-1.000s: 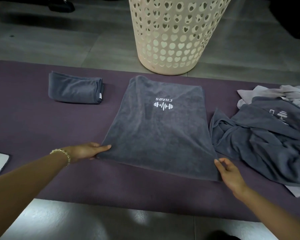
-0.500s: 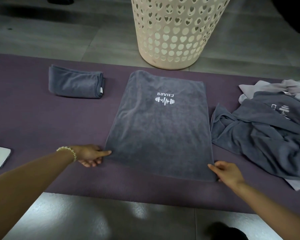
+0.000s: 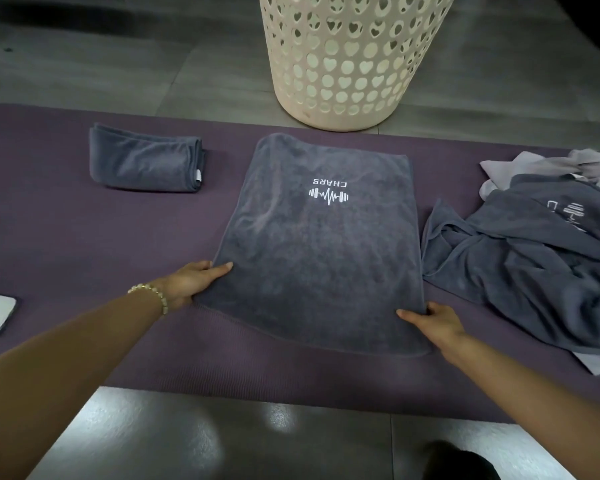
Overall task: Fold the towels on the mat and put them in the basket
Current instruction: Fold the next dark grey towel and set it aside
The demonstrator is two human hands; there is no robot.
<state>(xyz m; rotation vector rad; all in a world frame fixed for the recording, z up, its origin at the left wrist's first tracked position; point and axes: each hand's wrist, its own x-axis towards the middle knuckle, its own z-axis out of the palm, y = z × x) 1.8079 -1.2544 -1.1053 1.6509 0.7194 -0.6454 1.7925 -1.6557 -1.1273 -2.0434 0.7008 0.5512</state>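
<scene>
A dark grey towel (image 3: 319, 244) lies spread in the centre of the frame on a purple mat (image 3: 49, 230) that runs across the picture from left to right. It is a tall rectangle of soft, napped cloth, narrower at its far end, with light brush marks in the pile. Near its upper part sits a white logo, a barbell with a pulse line through it and the word CHARS, printed upside down to the camera. The far edge is slightly rounded and wavy. The near edge has a thin stitched hem and curves down toward the lower right of the cloth.

The left hand (image 3: 191, 282) grasps the towel's left edge close to the near corner, a finger laid on top of the cloth and the edge raised a little over the hand. A beaded bracelet (image 3: 153, 294) circles that wrist. The right hand (image 3: 433, 322) pinches the right edge near the opposite corner, thumb on top.

At the upper left a folded towel (image 3: 146, 161) of the same grey rests on the mat, well apart from the spread one. At the right a loose heap of towels (image 3: 533, 265), dark grey over pale lilac, lies just beside it. A cream basket (image 3: 347, 64) with heart-shaped holes stands at top centre on the grey floor (image 3: 84, 64), just beyond the mat.
</scene>
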